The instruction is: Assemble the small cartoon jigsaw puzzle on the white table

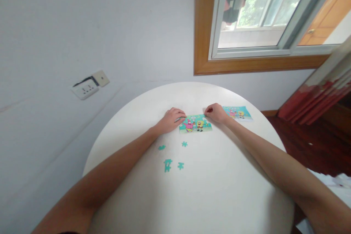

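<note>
A small cartoon jigsaw puzzle (195, 123), partly put together, lies on the round white table (214, 190). My left hand (172, 119) rests at its upper left corner, fingers curled and pressing down on the edge. My right hand (216, 112) sits at the upper right corner, fingers bent in a pinch on the puzzle's edge. Several loose teal pieces (168, 164) lie nearer to me, between my forearms. A printed picture card (237, 112) with the same cartoon lies just right of my right hand.
The table stands against a white wall with a socket plate (85, 89) at the left. A wood-framed window (263, 22) is behind the table. A red and white curtain (320, 91) hangs at the right over a dark wooden floor (315, 146).
</note>
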Motion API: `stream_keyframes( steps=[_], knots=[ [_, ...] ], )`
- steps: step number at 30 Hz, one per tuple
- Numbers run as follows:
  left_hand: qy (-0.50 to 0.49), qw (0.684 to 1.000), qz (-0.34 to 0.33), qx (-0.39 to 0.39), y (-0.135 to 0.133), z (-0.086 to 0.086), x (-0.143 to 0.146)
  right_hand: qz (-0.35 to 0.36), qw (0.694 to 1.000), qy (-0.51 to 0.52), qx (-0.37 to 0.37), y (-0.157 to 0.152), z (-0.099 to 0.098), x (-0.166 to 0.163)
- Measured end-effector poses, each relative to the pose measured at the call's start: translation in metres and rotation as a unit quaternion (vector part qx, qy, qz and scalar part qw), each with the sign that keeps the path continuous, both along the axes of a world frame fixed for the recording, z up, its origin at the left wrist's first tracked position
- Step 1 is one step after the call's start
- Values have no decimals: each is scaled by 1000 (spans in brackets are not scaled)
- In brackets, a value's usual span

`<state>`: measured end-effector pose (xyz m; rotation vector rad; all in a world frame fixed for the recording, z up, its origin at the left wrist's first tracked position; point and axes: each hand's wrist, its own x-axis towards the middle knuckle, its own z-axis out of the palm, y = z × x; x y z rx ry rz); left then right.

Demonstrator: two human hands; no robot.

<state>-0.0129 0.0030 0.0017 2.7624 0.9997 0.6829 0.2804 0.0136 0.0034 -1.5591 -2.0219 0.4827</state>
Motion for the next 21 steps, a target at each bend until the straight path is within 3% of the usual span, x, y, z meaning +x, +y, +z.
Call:
stream_keyframes(
  steps=[7,14,21],
  knots=[
    [3,1000,2,-3,-1,1,0,-29,1000,2,11,4,1,8],
    [3,1000,0,-1,-1,1,0,19,1000,0,6,1,0,5],
    [8,1000,4,3,-1,0,0,19,1000,-12,20,-1,-1,3]
  ],
)
